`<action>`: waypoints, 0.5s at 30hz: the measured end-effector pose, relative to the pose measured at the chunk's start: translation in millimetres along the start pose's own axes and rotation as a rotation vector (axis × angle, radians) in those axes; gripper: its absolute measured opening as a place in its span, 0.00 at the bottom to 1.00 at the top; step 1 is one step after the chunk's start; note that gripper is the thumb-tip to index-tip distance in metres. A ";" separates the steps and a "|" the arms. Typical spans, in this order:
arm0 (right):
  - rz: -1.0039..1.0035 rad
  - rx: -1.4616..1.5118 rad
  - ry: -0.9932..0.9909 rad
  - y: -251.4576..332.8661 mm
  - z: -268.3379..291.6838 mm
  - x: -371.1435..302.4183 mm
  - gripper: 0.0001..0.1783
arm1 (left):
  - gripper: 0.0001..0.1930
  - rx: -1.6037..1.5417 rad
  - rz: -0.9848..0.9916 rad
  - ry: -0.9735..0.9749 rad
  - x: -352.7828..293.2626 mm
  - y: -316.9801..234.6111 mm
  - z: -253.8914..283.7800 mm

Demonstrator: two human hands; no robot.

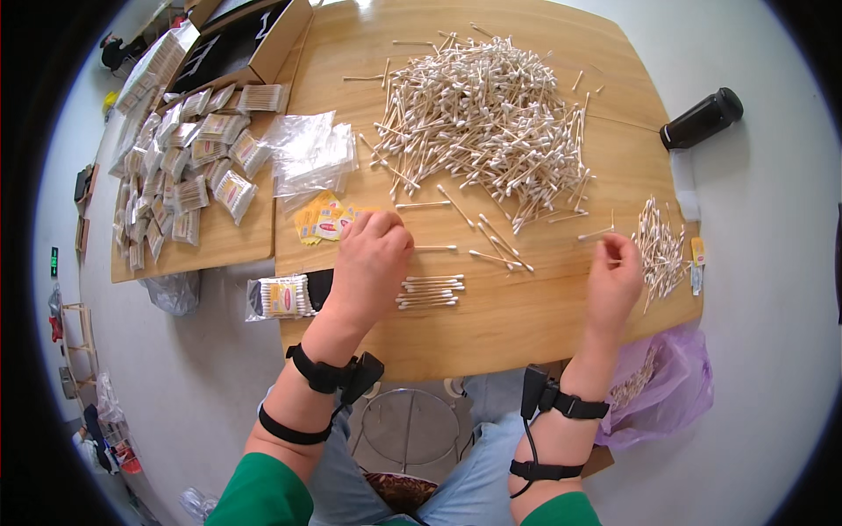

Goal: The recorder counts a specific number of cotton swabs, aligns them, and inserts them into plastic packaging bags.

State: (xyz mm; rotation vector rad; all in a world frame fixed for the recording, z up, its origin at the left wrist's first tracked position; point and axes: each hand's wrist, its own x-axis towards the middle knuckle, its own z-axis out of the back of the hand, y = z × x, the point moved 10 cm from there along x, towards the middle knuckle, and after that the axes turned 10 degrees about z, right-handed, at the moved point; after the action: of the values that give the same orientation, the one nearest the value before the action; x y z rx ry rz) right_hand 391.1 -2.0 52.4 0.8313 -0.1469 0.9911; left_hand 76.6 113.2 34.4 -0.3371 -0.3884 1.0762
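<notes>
My left hand (375,263) is closed over the table, its fingertips hidden under the hand. A cotton swab (436,247) shows at its right side; whether it is held, I cannot tell. Yellow cards (326,219) lie fanned just beyond that hand. Below it, a short row of cotton swabs (430,292) lies side by side. To its left is a filled clear bag of swabs (282,297) with a yellow label, next to a black piece. My right hand (614,272) is pinched beside a small heap of swabs (660,254); a swab (595,234) lies by its fingertips.
A large pile of loose swabs (491,123) covers the far middle. Clear empty bags (311,153) and many packed bags (206,149) lie left, before an open carton (263,61). A black bottle (702,118) lies right. A purple plastic bag (667,386) hangs below the table.
</notes>
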 end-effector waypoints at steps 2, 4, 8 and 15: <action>-0.071 0.324 0.313 12.7 -41.1 -9.8 0.08 | 0.14 -0.057 0.007 -0.119 4.3 -4.4 14.1; 0.107 0.273 0.401 57.9 -48.8 -15.5 0.08 | 0.17 -0.051 -0.005 -0.162 6.3 -7.6 14.2; 0.438 0.156 0.498 116.8 -63.1 -35.5 0.09 | 0.20 -0.031 -0.028 -0.177 6.1 -5.7 6.2; 0.481 0.106 0.458 116.8 -73.4 -41.4 0.07 | 0.11 -0.118 -0.003 -0.122 2.4 -1.7 7.7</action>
State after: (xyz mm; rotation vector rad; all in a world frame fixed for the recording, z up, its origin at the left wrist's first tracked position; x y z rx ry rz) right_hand 257.5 51.7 46.9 0.6553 0.1073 1.6298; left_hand 75.4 115.2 42.3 -0.3769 -0.5625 1.0760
